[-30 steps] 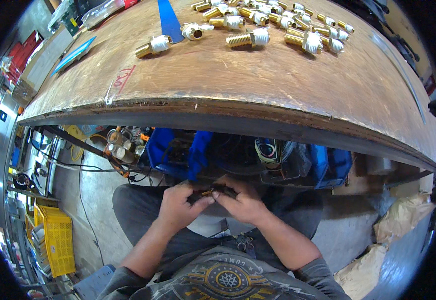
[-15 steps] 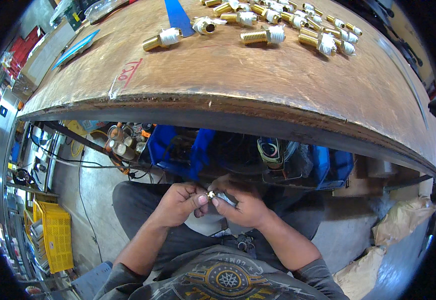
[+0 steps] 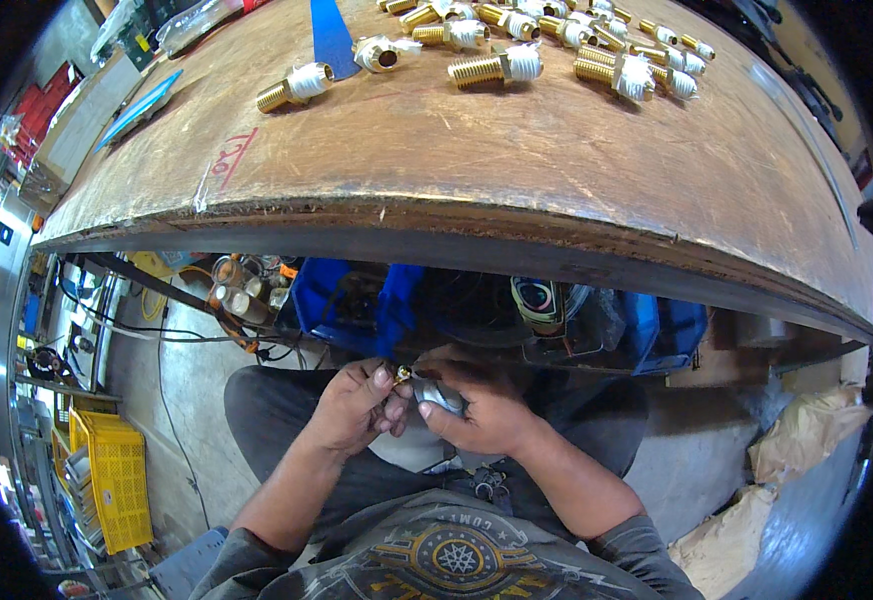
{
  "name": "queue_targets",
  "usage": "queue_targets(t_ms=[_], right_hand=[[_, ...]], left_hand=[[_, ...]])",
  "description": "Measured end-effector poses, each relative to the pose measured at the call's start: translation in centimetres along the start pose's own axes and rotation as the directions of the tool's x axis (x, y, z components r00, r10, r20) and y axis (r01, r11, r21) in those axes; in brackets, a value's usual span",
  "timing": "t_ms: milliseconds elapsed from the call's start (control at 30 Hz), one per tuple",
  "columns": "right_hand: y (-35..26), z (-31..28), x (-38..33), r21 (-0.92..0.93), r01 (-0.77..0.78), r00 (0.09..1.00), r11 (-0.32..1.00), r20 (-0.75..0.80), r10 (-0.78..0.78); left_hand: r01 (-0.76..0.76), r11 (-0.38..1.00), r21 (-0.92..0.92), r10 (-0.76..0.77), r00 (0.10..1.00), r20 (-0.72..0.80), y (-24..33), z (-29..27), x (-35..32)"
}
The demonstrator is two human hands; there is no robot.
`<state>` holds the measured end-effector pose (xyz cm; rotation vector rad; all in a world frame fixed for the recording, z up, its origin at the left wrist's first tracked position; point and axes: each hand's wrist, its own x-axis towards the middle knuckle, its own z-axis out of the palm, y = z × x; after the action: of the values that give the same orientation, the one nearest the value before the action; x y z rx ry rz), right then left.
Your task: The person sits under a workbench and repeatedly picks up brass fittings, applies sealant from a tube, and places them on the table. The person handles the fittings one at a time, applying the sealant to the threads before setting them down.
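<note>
Over my lap, my left hand (image 3: 355, 405) pinches a small brass fitting (image 3: 403, 375) between thumb and fingers. Most of the fitting is hidden by the fingertips. Right beside it, my right hand (image 3: 482, 405) is closed round a pale, rounded roll of thread seal tape (image 3: 441, 396), thumb across its near side. Fingers cover part of the roll, and I cannot make out a strand between it and the fitting. On the bench above lie several brass fittings (image 3: 482, 70) with white tape round one threaded end.
The wooden bench top (image 3: 377, 150) overhangs just beyond my hands. Blue bins (image 3: 332, 305) sit beneath it. A blue strip (image 3: 332, 40) and a blue flat piece (image 3: 142, 108) lie on top. A yellow crate (image 3: 112, 480) stands at left; brown paper (image 3: 807, 435) lies at right.
My hands have drawn slightly apart, and the brass fitting has moved up and left with my left hand. More of the tape roll shows in my right hand. The view has shifted a little.
</note>
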<state>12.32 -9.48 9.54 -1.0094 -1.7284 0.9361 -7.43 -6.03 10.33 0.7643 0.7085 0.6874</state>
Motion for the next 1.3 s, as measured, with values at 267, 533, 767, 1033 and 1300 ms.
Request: queue_targets(t_ms=[267,533,767,1033,1300], right_hand=[[-0.1,-0.2,-0.5,0.19,-0.212,0.976,0.959,0.083,0.199],[0.6,0.0,-0.7,0.196,-0.229,0.973,0.953,0.064,0.22],[1.0,-0.4,-0.4,0.05,-0.195,0.976,0.98,0.104,0.189],[0.9,0.0,-0.5,0.127,-0.266,0.964,0.956,0.025,0.265],[0.7,-0.1,-0.5,0.073,-0.347,0.937,0.935,0.048,0.345]], left_hand=[[-0.034,0.999,-0.04,0.032,0.998,-0.053,-0.6,0.0,0.4],[-0.093,0.934,0.345,0.163,0.97,-0.18,-0.9,0.0,0.5],[-0.248,0.817,0.52,0.408,0.886,-0.219,-2.0,1.0,0.8],[-0.327,0.767,0.552,0.52,0.821,-0.235,-2.7,1.0,1.2],[-0.312,0.779,0.544,0.501,0.832,-0.24,-2.5,1.3,1.2]])
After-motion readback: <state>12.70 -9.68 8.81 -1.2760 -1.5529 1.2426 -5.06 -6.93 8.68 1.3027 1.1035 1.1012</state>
